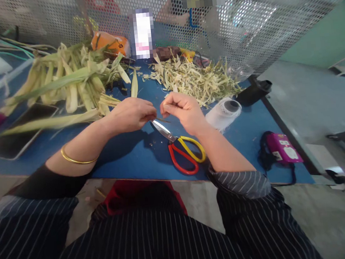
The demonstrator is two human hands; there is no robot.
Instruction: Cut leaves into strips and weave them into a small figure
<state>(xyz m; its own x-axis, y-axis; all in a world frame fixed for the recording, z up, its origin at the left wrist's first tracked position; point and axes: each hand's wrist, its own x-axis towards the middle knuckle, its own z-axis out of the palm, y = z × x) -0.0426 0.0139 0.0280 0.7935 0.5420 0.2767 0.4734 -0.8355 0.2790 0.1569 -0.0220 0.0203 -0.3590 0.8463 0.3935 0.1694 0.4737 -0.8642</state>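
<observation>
My left hand [136,113] is closed in a pinch, and a thin dark strip of husk [163,120] sticks out from its fingertips toward the right. Just across a small gap, my right hand [186,111] has thumb and fingers pinched together; whatever is between them is too small to make out. Below both hands lie scissors [173,139] with one red and one yellow handle, blades pointing up and left. A white spool of thread [223,114] rests beside my right wrist. Beyond my left hand, a single pale husk leaf [134,84] lies on the blue table [126,154].
Long pale-green husks [70,84] are heaped at the left, partly over a black-screened tablet or phone [23,137]. Shredded husk pieces [198,78] form a pile at back right. A perforated metal screen [161,8] borders the back. A black cone [254,93] and purple box [284,148] sit right.
</observation>
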